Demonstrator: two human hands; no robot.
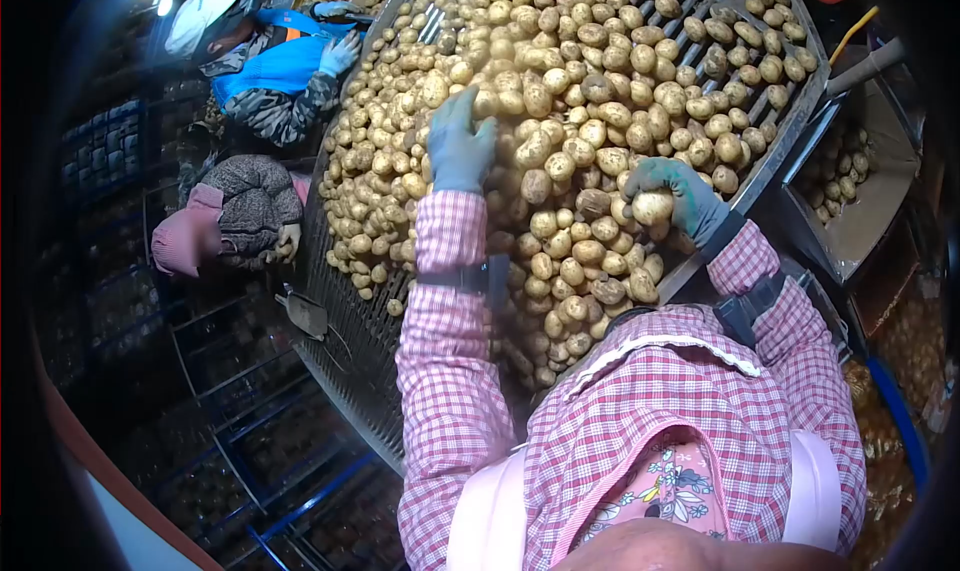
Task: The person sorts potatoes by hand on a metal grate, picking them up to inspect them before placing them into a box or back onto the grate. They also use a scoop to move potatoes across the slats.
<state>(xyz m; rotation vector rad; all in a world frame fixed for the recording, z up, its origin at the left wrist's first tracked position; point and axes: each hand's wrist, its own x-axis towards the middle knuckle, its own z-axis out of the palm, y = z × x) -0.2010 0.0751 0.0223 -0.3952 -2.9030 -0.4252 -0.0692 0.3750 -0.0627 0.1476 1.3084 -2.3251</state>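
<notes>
A heap of pale yellow potatoes (575, 101), some with dark patches, covers a slatted metal sorting table (350, 356). My left hand (462, 143), in a grey-blue glove, reaches over the heap. Its thumb stands apart from the fingers, and I see nothing held in it. In a green and grey glove, my right hand (685, 199) is curled round a potato (653, 208) near the table's right edge. More potatoes lie close beneath both hands.
Along the left side are two other people, one in a blue vest (275, 71), the other in a pink cap (185, 236). A cardboard box (880, 206) holding potatoes stands at right. A grey scoop-like object (303, 314) rests by the table's left edge.
</notes>
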